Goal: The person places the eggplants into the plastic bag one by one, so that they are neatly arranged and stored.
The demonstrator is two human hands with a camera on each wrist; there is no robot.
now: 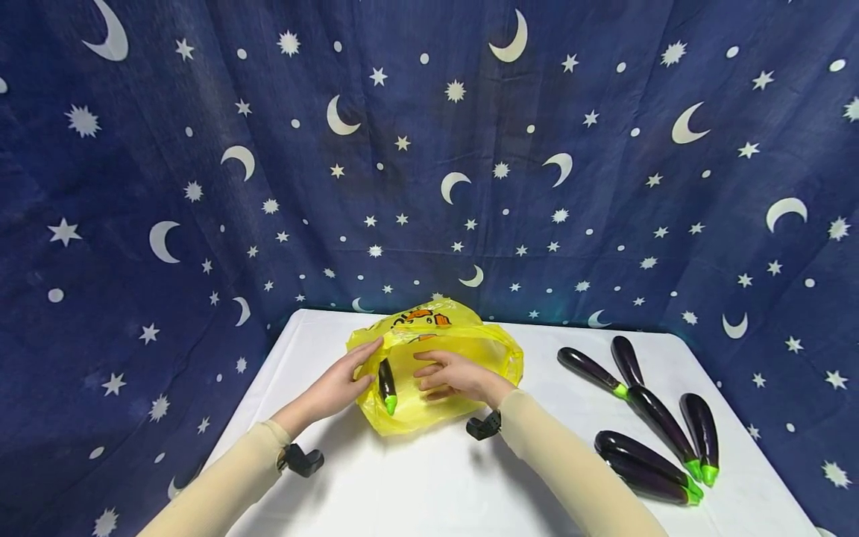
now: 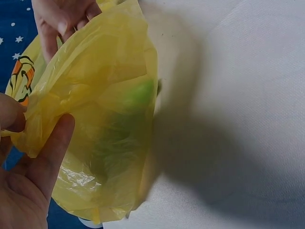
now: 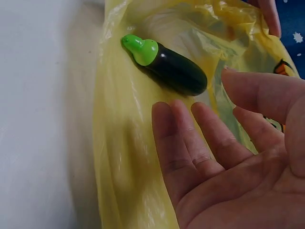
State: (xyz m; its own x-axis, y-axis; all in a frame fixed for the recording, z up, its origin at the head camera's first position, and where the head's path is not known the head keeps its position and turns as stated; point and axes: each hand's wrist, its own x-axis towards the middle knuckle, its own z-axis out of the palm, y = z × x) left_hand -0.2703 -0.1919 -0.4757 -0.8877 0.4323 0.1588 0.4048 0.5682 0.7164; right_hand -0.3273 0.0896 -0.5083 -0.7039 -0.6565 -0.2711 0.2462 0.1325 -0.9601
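A yellow plastic bag (image 1: 463, 406) with a printed orange and black figure lies on the table, its mouth held wide toward me. My left hand (image 1: 342, 382) pinches the bag's left rim; in the left wrist view the yellow film (image 2: 109, 62) passes between thumb and fingers. One dark purple eggplant (image 3: 176, 71) with a bright green stem end rests inside the bag, near the left side. At the bag's mouth my right hand (image 1: 459, 375) has its fingers spread and relaxed, holding nothing. The right wrist view shows its fingertips apart from the eggplant.
Several more eggplants lie on the right of the white table (image 1: 403, 492), among them a nearer one (image 1: 644, 477), a middle one (image 1: 661, 421) and a farther one (image 1: 590, 369). A blue curtain (image 1: 429, 186) with moons and stars hangs behind the table.
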